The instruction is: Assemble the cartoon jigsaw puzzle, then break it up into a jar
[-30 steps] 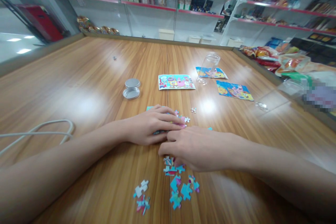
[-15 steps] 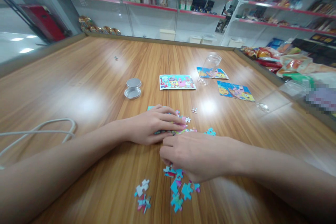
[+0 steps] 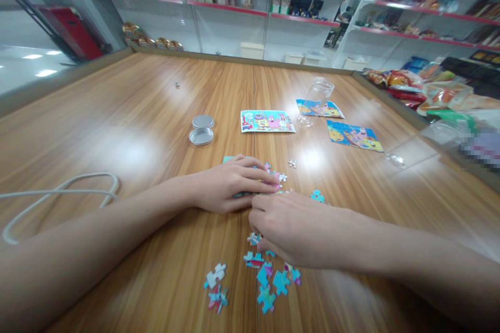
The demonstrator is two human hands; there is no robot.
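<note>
My left hand (image 3: 228, 186) lies flat, fingers stretched out, on a partly joined jigsaw (image 3: 273, 173) on the wooden table (image 3: 117, 130). My right hand (image 3: 291, 226) is right beside it, fingers curled down over loose puzzle pieces (image 3: 269, 276); what they pinch is hidden. More loose blue and pink pieces (image 3: 216, 286) lie nearer to me. One blue piece (image 3: 317, 196) shows just past my right wrist.
Three cartoon picture cards (image 3: 267, 120) (image 3: 319, 108) (image 3: 354, 135) lie further back, with a clear plastic jar (image 3: 317, 94) on its side. Two round metal lids (image 3: 202, 131) sit to the left. A white cable (image 3: 62, 192) loops at left. Snack bags (image 3: 425, 91) line the right edge.
My right hand has shifted slightly right and toward the left hand's fingertips. The left hand stays pressed on the jigsaw. The view has drifted a little.
</note>
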